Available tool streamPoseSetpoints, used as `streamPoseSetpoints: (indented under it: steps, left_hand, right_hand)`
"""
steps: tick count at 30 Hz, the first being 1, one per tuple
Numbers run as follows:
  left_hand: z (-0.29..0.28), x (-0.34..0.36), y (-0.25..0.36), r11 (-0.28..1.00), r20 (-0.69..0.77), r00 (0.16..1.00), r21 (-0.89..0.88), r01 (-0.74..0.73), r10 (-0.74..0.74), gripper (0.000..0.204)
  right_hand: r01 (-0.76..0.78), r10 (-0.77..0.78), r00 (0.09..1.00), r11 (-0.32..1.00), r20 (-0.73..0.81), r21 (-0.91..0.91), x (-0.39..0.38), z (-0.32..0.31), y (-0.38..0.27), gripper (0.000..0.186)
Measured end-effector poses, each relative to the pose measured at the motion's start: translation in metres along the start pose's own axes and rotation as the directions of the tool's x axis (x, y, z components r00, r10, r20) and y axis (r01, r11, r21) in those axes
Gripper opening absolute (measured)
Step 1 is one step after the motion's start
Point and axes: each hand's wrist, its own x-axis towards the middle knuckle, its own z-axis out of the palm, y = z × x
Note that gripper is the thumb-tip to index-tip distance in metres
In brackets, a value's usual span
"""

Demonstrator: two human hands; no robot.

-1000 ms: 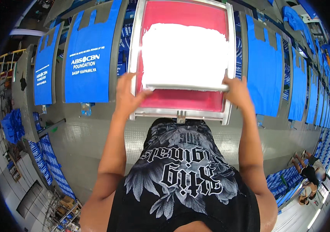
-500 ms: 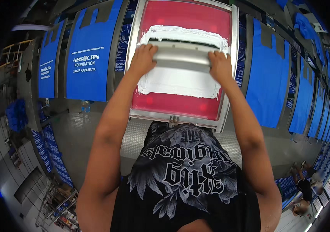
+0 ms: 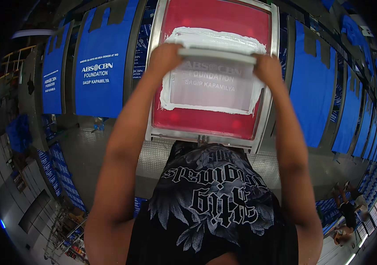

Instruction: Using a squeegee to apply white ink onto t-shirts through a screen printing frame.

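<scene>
My left hand [image 3: 165,58] and my right hand [image 3: 268,68] grip the two ends of a pale squeegee [image 3: 217,55], slightly blurred by motion. It lies crosswise over the upper part of a metal-framed printing screen [image 3: 274,31] with red mesh [image 3: 206,120]. Thick white ink [image 3: 167,98] rings the middle window of the mesh. Inside that ring the mesh [image 3: 217,99] carries only a thin film, and white lettering shows through it below the squeegee. The squeegee's underside and blade edge are hidden.
Blue bags with white print lie flat on boards to the left [image 3: 100,79] and right [image 3: 310,88] of the screen. More blue bags [image 3: 358,101] run on in a row to the right. A wheeled metal rack [image 3: 62,236] stands lower left; people [image 3: 347,216] are at lower right.
The squeegee has tipped over in my hands, its flat side no longer facing me. The thick white layer below it has thinned, and lettering now shows. The screen appears slightly further right.
</scene>
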Motion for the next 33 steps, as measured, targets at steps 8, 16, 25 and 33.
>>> streamPoseSetpoints:
  steps: [8, 16, 25, 33]
  left_hand:
    - [-0.007, -0.138, 0.019, 0.995, 0.169, 0.986, -0.098, 0.018, -0.001, 0.035]
    - [-0.012, 0.002, 0.004, 0.999, -0.050, 0.998, -0.008, -0.044, 0.044, 0.032]
    - [0.005, -0.158, 0.006, 0.987, 0.059, 0.995, -0.141, -0.074, 0.083, 0.037]
    - [-0.016, -0.003, 0.009, 1.000, 0.151, 0.989, -0.028, 0.000, 0.004, 0.032]
  right_hand:
    - [-0.012, -0.002, 0.992, 0.994, 0.130, 0.107, -0.138, -0.009, -0.054, 0.040]
    - [0.023, -0.025, 0.999, 0.998, 0.036, 0.059, 0.000, -0.004, 0.004, 0.034]
    - [0.016, -0.039, 0.993, 0.980, 0.114, 0.196, -0.146, -0.012, -0.058, 0.042]
    - [-0.074, 0.059, 0.986, 0.992, 0.154, 0.099, -0.020, -0.008, -0.008, 0.033]
